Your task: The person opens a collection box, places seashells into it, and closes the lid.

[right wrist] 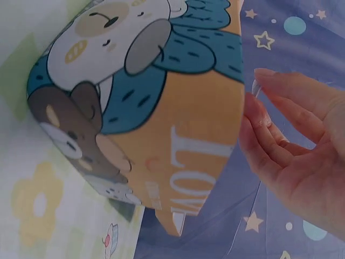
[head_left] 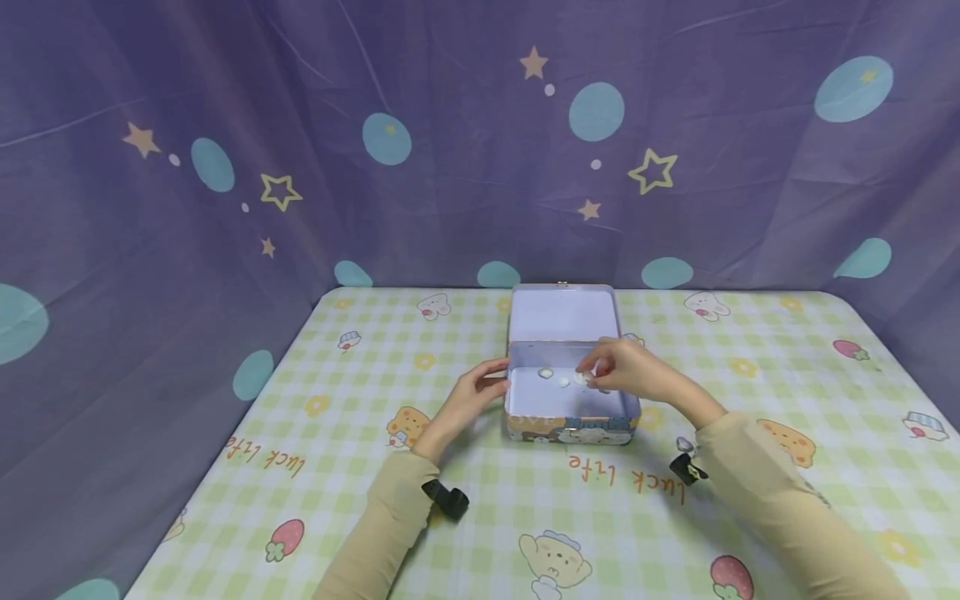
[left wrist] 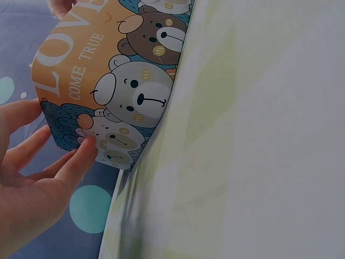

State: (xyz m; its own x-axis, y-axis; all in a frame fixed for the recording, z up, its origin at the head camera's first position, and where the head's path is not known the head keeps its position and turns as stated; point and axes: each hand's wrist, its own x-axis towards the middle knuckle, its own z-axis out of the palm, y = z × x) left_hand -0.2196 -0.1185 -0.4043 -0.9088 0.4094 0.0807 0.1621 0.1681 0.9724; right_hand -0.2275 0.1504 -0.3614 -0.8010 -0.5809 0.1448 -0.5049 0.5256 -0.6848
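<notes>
A printed tin box (head_left: 572, 431) stands with its hinged lid (head_left: 564, 312) raised at the back. My left hand (head_left: 472, 393) rests its fingertips against the outside of the left wall; the left wrist view shows them on the bear pattern (left wrist: 143, 91) and at the top edge. Over the box's right half, my right hand (head_left: 624, 368) pinches a small white shell (right wrist: 255, 88) between thumb and fingers, its shape mostly covered. On the box floor lie a pale shell (head_left: 545, 373) with a darker rim and a small round white shell (head_left: 564, 382).
A greyish shell (head_left: 684, 445) lies on the checked tablecloth (head_left: 480, 533), beside the right wrist's black camera strap (head_left: 684, 469). Behind the table hangs a purple curtain (head_left: 465, 200) with stars and dots.
</notes>
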